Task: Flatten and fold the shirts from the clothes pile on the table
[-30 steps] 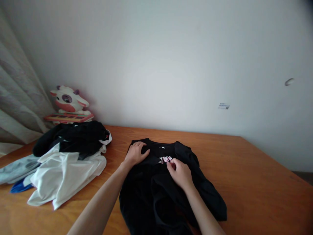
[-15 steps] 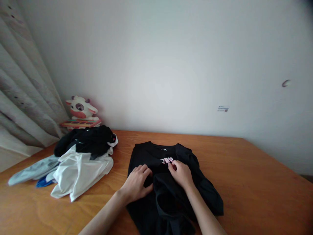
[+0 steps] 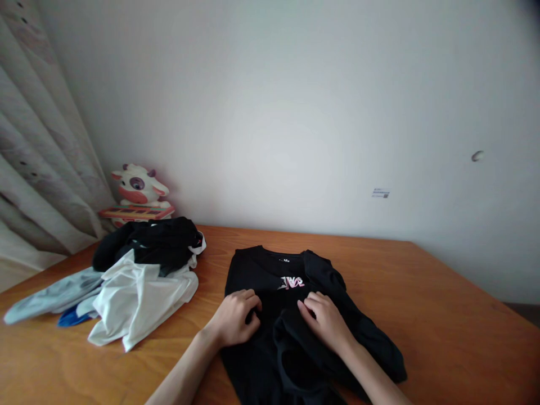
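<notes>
A black long-sleeved shirt [image 3: 261, 281] lies on the wooden table before me, neck end away from me, a pink and white print on its chest. Its lower part is folded up and bunched, and one sleeve slants toward the near right. My left hand [image 3: 237, 319] rests at the shirt's left side, its fingers curled on the cloth. On the right of the folded part, my right hand [image 3: 327, 322] is closed with bent fingers on the same shirt. The fingertips of both hands are partly hidden.
To the left lies a pile with a black garment [image 3: 147, 242], a white garment [image 3: 141, 304], a pale grey garment [image 3: 54, 295] and a bit of blue cloth [image 3: 72, 318]. A cow-shaped toy keyboard [image 3: 137, 194] stands behind it, beside the curtain [image 3: 50, 169]. A wall borders the table [image 3: 422, 315].
My right hand has moved right and toward me, off the chest print, which now shows more fully. The folded cloth and right sleeve have shifted rightward. My left hand has barely moved.
</notes>
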Demonstrator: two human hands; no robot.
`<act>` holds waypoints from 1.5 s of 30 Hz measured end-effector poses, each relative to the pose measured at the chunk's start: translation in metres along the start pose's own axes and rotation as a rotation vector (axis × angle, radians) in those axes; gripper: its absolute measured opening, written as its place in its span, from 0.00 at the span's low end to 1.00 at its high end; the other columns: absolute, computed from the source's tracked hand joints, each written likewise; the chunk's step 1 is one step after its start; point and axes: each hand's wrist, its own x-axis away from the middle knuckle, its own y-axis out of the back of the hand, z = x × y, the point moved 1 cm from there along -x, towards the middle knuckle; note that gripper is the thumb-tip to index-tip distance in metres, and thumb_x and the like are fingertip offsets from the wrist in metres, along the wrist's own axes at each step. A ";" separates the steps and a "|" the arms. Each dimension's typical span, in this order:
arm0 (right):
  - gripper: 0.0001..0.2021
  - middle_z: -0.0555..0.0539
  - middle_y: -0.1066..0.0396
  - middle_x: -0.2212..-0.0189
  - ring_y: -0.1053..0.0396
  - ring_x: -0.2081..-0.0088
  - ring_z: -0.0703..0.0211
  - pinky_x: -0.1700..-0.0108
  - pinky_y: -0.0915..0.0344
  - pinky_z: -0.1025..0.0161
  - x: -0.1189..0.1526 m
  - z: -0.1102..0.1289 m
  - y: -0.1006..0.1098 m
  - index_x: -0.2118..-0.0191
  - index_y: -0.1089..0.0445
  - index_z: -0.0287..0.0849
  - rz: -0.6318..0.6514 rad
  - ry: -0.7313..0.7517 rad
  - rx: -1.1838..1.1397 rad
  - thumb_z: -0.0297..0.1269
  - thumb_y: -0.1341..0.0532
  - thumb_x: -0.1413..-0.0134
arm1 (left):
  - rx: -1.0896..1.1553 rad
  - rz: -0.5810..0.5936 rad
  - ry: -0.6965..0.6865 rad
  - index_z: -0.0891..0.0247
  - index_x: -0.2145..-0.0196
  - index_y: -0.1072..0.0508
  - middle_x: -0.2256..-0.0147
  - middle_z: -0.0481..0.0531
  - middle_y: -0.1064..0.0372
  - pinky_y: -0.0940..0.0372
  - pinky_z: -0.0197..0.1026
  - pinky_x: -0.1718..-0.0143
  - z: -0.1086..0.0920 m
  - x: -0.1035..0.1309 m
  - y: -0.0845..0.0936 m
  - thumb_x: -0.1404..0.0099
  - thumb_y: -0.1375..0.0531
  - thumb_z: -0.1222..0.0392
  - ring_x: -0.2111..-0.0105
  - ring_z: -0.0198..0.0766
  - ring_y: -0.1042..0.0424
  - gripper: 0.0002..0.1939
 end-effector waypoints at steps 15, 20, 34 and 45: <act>0.14 0.45 0.26 0.67 0.28 0.63 0.51 0.61 0.36 0.58 -0.029 -0.098 0.036 0.69 0.28 0.47 0.034 -0.366 -0.064 0.48 0.45 0.41 | -0.038 -0.011 0.029 0.58 0.62 0.30 0.64 0.52 0.27 0.36 0.43 0.62 0.004 0.000 -0.001 0.33 0.43 0.51 0.63 0.44 0.27 0.09; 0.26 0.41 0.23 0.67 0.26 0.63 0.48 0.59 0.31 0.55 0.021 -0.161 0.041 0.63 0.29 0.42 -0.557 -0.874 -0.428 0.62 0.47 0.50 | -0.030 -0.012 0.039 0.58 0.62 0.30 0.63 0.52 0.27 0.36 0.43 0.62 0.007 -0.001 -0.003 0.33 0.43 0.52 0.63 0.44 0.27 0.08; 0.33 0.34 0.22 0.61 0.22 0.59 0.38 0.56 0.30 0.49 0.072 -0.166 0.041 0.46 0.34 0.36 -0.226 -0.919 -0.127 0.54 0.42 0.54 | -0.006 -0.038 0.079 0.58 0.59 0.29 0.61 0.54 0.26 0.34 0.44 0.57 0.003 0.002 -0.001 0.32 0.44 0.53 0.59 0.45 0.26 0.09; 0.23 0.31 0.30 0.52 0.28 0.52 0.35 0.59 0.32 0.48 0.095 -0.124 0.066 0.43 0.36 0.40 -0.072 -0.613 0.614 0.35 0.42 0.45 | 0.024 -0.054 0.087 0.57 0.58 0.30 0.61 0.53 0.26 0.34 0.44 0.58 -0.002 0.006 -0.002 0.33 0.44 0.54 0.61 0.45 0.25 0.08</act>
